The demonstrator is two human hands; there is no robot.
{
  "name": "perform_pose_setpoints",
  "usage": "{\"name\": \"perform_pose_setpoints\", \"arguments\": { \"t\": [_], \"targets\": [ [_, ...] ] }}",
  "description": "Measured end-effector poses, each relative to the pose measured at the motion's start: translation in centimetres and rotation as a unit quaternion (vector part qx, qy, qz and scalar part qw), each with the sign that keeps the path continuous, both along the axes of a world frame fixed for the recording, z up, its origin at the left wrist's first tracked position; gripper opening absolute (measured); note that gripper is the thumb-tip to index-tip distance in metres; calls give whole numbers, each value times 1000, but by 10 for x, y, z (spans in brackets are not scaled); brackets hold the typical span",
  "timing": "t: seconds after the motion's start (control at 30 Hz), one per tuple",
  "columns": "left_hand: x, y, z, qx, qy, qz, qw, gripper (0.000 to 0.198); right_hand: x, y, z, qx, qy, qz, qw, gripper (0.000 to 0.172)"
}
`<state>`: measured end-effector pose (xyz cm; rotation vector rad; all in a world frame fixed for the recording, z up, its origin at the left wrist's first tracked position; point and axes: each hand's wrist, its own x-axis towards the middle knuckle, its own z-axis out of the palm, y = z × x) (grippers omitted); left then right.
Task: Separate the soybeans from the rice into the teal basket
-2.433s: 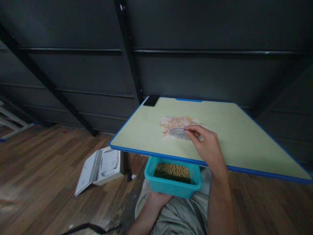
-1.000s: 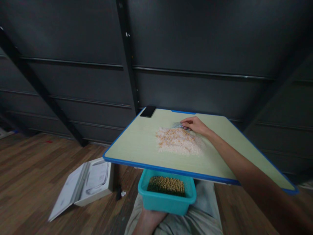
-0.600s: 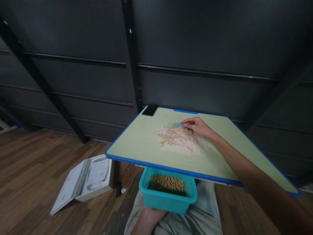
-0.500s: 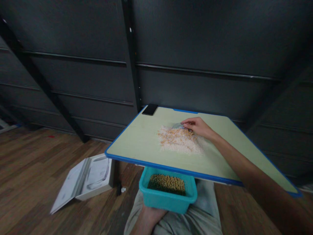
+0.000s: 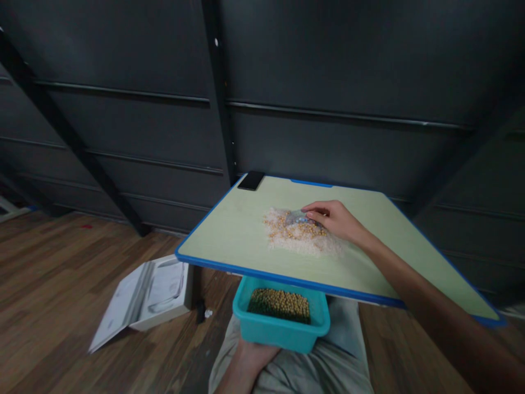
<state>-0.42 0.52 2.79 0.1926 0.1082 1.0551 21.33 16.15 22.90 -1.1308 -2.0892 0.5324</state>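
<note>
A pile of white rice mixed with yellow beans [image 5: 298,235] lies in the middle of the pale green table with a blue rim [image 5: 229,235]. My right hand [image 5: 334,219] reaches across to the pile's far side, its fingers closed on a small clear flat piece [image 5: 296,218] that rests on the grains. Below the table's front edge, my left hand [image 5: 252,355] holds a teal plastic bin [image 5: 283,328] from underneath. The bin has yellow beans [image 5: 279,303] in it.
A black phone [image 5: 251,180] lies at the table's far left corner. An open white box [image 5: 143,293] sits on the wooden floor to the left. A dark panelled wall with a black post [image 5: 217,87] stands right behind the table.
My right hand went from the pile's near edge to its far side, then pulled the clear piece slightly back toward me over the grains. The bin under the edge has hardly moved.
</note>
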Motion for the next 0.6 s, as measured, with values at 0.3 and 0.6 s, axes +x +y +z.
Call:
{"name": "perform_pose_setpoints", "arguments": {
  "t": [0.3,0.6],
  "targets": [
    [0,-1,-4,-78,36,6,996,30,-6,-18,6,23,-27,-10,999,22],
    [0,0,8,-141,36,-8,989,24,-9,-26,4,62,-59,-16,996,23]
  ]
}}
